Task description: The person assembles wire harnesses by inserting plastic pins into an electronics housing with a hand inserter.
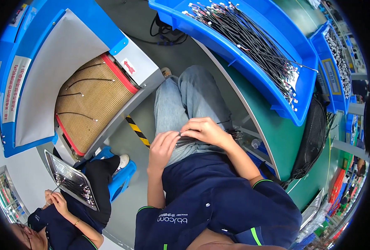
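Over my lap, my left hand [162, 146] and my right hand [203, 130] meet fingertip to fingertip. Both are closed in a pinch on a thin black cable, of which only a small dark piece shows between the fingers. A bundle of similar black cables [186, 141] lies across my thighs under the hands, partly hidden by them. The cable's far end, past my right hand, is hard to make out.
A blue bin [251, 66] of black cables with white connectors stands on the green table [276, 146] at right. At left, a conveyor belt [91, 104] carries several cables from a blue-framed machine. A co-worker holds a cable over a metal tray [94, 200]; a blue stool [126, 179] stands nearby.
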